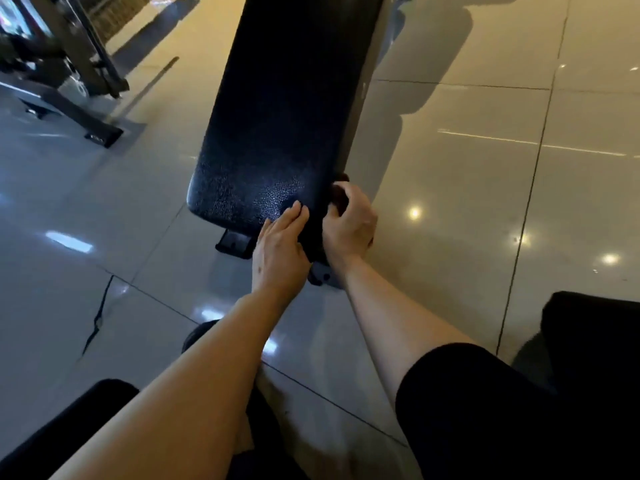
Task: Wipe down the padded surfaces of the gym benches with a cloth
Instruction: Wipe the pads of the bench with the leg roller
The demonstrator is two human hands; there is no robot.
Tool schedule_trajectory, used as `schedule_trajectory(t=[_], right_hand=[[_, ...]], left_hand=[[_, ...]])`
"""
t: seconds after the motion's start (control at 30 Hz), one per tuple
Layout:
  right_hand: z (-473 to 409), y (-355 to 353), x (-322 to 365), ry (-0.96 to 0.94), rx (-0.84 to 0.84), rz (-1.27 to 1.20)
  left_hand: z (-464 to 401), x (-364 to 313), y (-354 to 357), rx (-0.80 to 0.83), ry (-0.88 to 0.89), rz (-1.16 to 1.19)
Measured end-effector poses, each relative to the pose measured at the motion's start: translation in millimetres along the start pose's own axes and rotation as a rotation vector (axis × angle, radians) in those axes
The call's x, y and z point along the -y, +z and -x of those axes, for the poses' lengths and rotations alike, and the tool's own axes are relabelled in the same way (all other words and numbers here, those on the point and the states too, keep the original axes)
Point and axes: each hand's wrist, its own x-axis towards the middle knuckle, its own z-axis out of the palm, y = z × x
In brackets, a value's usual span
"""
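A long black padded bench (277, 116) runs away from me across the middle of the head view. My left hand (278, 247) rests with straight fingers on the pad's near right corner. Beside that corner my right hand (349, 226) is curled round a dark reddish-brown cloth (341, 194), which it presses against the pad's right edge. Only a small bunch of the cloth shows above the fingers.
Glossy tiled floor (467, 168) surrounds the bench. A gym machine frame (69, 71) with a long base bar stands at the far left. Black feet of the bench (233, 242) sit under its near end. Dark padded shapes lie at the bottom left (69, 414) and right (595, 327).
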Motion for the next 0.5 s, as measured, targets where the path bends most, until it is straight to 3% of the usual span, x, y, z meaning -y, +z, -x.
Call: schedule_trajectory(t=[0.13, 0.27, 0.4, 0.5], right_hand=[[14, -10, -13, -0.042, 0.146, 0.034], [-9, -5, -10, -0.157, 0.080, 0.054], [0, -8, -18, -0.112, 0.177, 0.057], [-3, -9, -13, -0.184, 0.127, 0.027]], left_hand=[[1, -10, 0, 0.013, -0.057, -0.013], [1, -10, -1, 0.073, -0.069, -0.049], [6, -17, -4, 0.112, -0.091, -0.059], [7, -19, -3, 0.118, -0.100, -0.047]])
